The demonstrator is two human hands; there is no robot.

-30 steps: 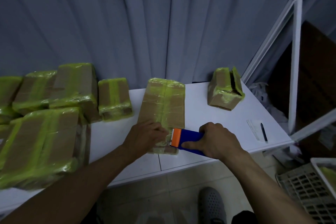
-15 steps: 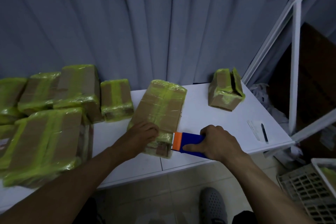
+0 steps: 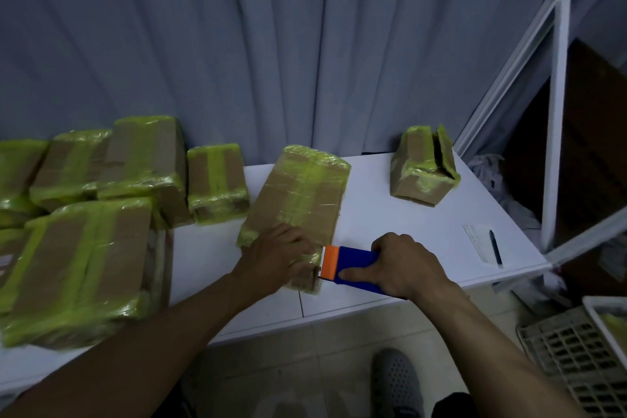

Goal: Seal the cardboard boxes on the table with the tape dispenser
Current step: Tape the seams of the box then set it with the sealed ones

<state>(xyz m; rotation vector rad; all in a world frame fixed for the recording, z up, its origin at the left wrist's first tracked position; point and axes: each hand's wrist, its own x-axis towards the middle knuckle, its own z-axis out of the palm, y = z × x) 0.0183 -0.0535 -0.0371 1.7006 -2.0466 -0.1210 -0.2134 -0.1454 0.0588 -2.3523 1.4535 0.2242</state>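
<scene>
One box (image 3: 298,193): on the counter (image 3: 390,214).
Left hand (image 3: 274,254): fingers (image 3: 302,248) relaxed, pressing box.
Right hand (image 3: 403,265): fingers (image 3: 359,273) grasping tape dispenser (image 3: 353,260) against box.

Left hand (image 3: 280,253) pressing taped cardboard box (image 3: 298,200), right hand (image 3: 403,268) gripping tape dispenser (image 3: 349,263) (orange-tipped) at its near corner

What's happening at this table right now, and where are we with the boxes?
A person is taping the long brown cardboard box wrapped in yellow-green tape, which lies in the middle of the white table. The left hand presses down on its near end. The right hand grips the blue tape dispenser with the orange head, whose toothed edge sits against the box's near corner. A pile of already taped boxes lies to the left, and a smaller taped box stands apart at the far right.
</scene>
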